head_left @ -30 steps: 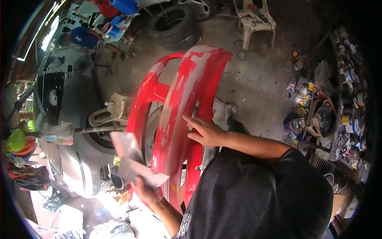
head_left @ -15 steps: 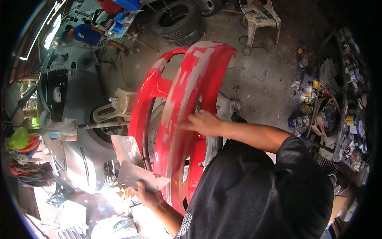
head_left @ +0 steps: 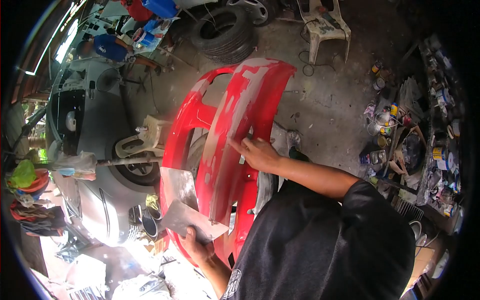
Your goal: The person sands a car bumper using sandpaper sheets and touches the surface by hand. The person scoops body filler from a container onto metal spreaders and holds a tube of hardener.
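Observation:
A red car bumper (head_left: 235, 115) with grey-beige filler patches stretches away from me in the middle of the view. My left hand (head_left: 199, 247) grips two thin flat metal plates (head_left: 195, 220), one crossing the other at an angle, over the bumper's near left side. The thumb lies on top of the lower plate. On the bumper's filler-covered ridge rests my right hand (head_left: 256, 154), its index finger pointing left along the surface and the other fingers curled. A small pale piece shows under those curled fingers; what it is cannot be made out.
A grey car (head_left: 100, 165) stands at the left, with a plastic chair (head_left: 145, 137) beside it. Tires (head_left: 225, 37) and another chair (head_left: 327, 30) are at the back. Cans and clutter (head_left: 390, 120) line the right. Another person (head_left: 109, 47) is at the upper left.
My left hand has moved right with the plates, which now overlap the bumper's edge. My right hand slid down the ridge, then back up slightly, its fingers more curled than at first.

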{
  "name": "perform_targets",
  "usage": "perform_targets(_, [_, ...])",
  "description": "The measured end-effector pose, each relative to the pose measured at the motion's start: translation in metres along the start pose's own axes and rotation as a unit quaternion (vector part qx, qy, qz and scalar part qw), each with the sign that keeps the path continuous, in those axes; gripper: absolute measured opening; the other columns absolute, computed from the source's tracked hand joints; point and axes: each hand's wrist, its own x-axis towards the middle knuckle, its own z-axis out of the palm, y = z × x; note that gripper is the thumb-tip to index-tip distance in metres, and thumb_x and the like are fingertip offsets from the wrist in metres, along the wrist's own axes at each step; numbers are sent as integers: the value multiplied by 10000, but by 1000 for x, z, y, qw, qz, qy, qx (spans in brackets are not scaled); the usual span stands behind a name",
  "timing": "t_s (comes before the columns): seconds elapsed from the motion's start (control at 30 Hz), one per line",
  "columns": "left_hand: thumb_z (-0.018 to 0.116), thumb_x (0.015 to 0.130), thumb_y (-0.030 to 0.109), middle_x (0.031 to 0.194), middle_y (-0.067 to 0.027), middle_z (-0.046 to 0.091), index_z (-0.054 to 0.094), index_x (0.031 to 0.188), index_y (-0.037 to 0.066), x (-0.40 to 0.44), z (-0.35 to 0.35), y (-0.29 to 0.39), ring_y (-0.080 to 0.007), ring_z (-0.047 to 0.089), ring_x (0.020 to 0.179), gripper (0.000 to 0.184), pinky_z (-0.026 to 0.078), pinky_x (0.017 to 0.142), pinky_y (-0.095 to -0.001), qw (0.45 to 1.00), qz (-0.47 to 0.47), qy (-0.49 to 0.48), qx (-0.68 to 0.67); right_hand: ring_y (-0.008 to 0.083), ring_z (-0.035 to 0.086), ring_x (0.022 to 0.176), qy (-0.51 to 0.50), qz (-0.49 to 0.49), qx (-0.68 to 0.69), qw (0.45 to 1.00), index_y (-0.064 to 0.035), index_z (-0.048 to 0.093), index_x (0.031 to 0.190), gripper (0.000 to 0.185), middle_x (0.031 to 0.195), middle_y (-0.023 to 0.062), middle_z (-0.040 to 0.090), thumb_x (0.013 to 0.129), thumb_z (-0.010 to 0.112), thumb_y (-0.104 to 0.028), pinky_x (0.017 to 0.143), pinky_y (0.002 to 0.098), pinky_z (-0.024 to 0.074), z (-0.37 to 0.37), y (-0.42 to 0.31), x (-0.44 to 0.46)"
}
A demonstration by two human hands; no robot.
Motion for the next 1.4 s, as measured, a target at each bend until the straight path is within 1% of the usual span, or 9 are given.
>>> perform_targets(0.23, [769,812,148,1111,-117,638,503,1276,-33,-6,17,-1,-248,658,959,564,571,843,-386,1000,-6,14,10,337,630,812,-33,-62,-68,995,-142,229,1559,730,993,153,553,885,508,-116,794,515,511,10,16,0])
perform_targets(0.33, [770,807,154,1107,-122,639,499,1277,-37,-9,17,0,-247,662,955,575,572,842,-383,1000,-10,13,16,373,641,925,20,363,71,929,-79,248,1534,716,1199,193,574,884,546,-108,776,547,510,12,49,16])
perform_targets(0.43, [772,804,160,1101,-125,642,497,1277,-37,-8,15,-1,-248,665,955,581,573,840,-380,1000,-14,11,14,442,635,948,-29,334,108,936,-20,193,1529,712,1327,251,524,909,528,-121,793,591,502,-14,33,12])
perform_targets(0.53, [772,804,160,1098,-125,645,496,1278,-36,-8,20,0,-248,667,957,583,574,839,-380,1000,-14,5,12,409,642,889,58,122,-41,990,-5,201,1524,745,1223,224,561,881,562,-115,761,551,515,6,7,0])
perform_targets(0.83, [768,813,149,1105,-123,649,508,1273,-27,-9,22,3,-249,668,963,557,569,846,-381,1000,-5,-1,3,276,604,818,-17,-44,-90,995,-80,221,1557,768,961,129,533,865,550,-132,733,458,492,8,-21,-7])
perform_targets(1.13, [776,811,172,1159,-122,603,441,1345,2,-10,16,4,-259,631,1046,653,548,906,-398,999,-10,-45,3,338,616,966,44,234,-59,969,-2,248,1529,712,1131,182,553,883,526,-116,866,511,453,16,32,10])
perform_targets(1.17, [777,807,166,1141,-120,613,457,1319,-21,-6,19,1,-252,643,1011,633,553,880,-387,1000,-3,-27,1,372,550,1156,-54,283,1,958,22,255,1516,697,1313,209,503,899,536,-144,992,537,408,6,32,14])
perform_targets(1.3, [773,803,158,1080,-115,643,503,1257,-43,-8,0,-4,-240,673,921,565,564,828,-362,1000,-10,18,-1,373,179,1483,81,112,-3,990,41,238,1509,718,1576,221,245,968,507,-347,1197,538,147,8,6,12])
perform_targets(1.4, [754,815,136,1082,-124,656,518,1247,-42,-8,12,0,-238,675,935,524,566,839,-366,1000,-13,-1,-24,372,88,1508,98,102,30,990,56,172,1521,797,1613,230,121,991,441,-474,1207,556,45,25,5,19])
